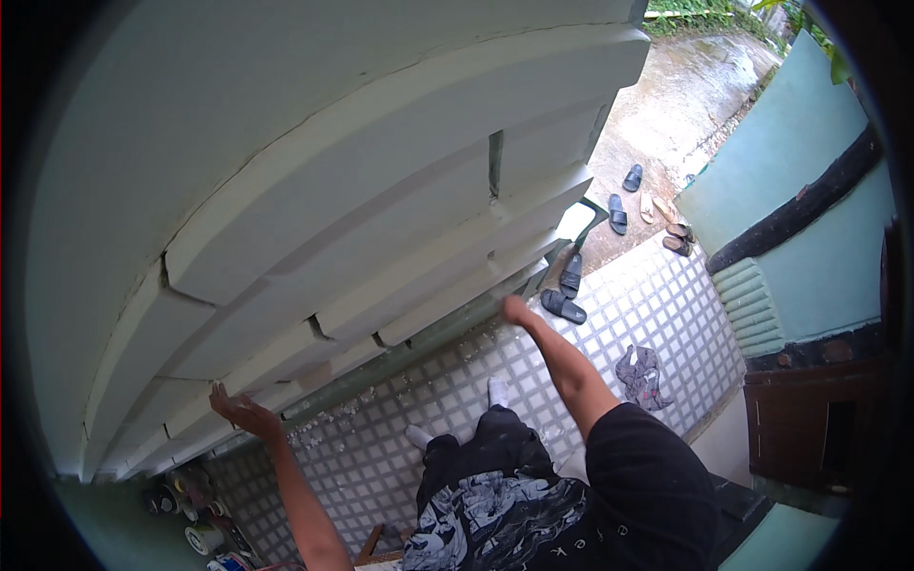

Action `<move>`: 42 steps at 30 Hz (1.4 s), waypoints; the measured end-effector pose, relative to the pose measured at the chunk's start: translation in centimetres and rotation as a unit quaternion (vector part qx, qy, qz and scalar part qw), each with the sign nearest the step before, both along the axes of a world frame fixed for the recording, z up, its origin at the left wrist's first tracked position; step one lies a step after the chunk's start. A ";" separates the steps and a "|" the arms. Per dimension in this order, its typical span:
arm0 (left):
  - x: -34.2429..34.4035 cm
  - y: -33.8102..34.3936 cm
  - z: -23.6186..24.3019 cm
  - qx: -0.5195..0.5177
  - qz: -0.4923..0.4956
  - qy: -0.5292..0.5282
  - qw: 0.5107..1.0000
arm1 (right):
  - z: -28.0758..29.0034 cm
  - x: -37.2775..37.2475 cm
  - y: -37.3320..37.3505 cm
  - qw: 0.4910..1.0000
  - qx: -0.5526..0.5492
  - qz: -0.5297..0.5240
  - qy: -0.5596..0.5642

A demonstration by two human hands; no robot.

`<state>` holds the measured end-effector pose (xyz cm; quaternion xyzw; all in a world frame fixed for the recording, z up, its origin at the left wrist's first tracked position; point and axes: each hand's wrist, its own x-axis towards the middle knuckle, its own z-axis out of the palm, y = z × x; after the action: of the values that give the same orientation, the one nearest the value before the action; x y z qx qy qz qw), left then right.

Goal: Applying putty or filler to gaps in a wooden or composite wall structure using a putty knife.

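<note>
A white stepped wall moulding point(409, 114) with dark gaps at its joints runs across the left and upper part of the head view. My left hand point(244, 411) is raised to a lower ledge of it, its fingers stretched up and their tips touching the edge. A small pale spot shows at those fingertips; I cannot tell what it is. Further right, my right hand point(516, 310) is closed beside the lowest edge of the moulding. Motion blurs it, and whatever it may hold is hidden.
White flakes lie on the tiled floor point(590, 333) along the wall. Dark slippers point(564, 306) and other sandals point(617, 214) are near the doorway. A crumpled cloth point(644, 377) lies at right. Paint cans point(204, 539) stand at lower left; a brown wooden cabinet point(795, 419) is at far right.
</note>
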<state>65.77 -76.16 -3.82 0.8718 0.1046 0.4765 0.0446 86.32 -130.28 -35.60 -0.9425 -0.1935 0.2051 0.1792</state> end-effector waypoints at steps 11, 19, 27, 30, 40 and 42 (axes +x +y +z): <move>-0.8 0.3 0.4 0.036 0.045 0.031 0.998 | 2.5 3.9 -8.2 0.906 0.007 -0.413 0.096; 0.0 1.1 -0.9 0.027 0.027 0.010 0.999 | 4.2 0.3 -9.1 0.998 -0.057 0.027 0.027; 1.6 0.0 0.2 0.004 0.032 -0.041 0.999 | -0.1 -5.6 -6.4 0.972 0.109 0.022 0.208; 0.6 0.5 0.7 0.010 0.019 -0.054 0.998 | -0.5 -3.0 -4.9 0.946 0.134 -0.290 0.060; -1.6 2.4 -1.4 -0.008 0.099 -0.051 0.994 | 1.4 -13.9 18.6 0.945 0.180 0.256 0.091; -0.9 2.3 -1.2 -0.040 0.064 -0.059 0.995 | 0.7 -13.3 18.7 0.960 0.180 0.198 0.080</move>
<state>64.82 -73.84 -5.04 0.8310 0.1761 0.5247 0.0550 72.97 -111.60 -34.92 -0.8184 -0.3945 0.2731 0.3162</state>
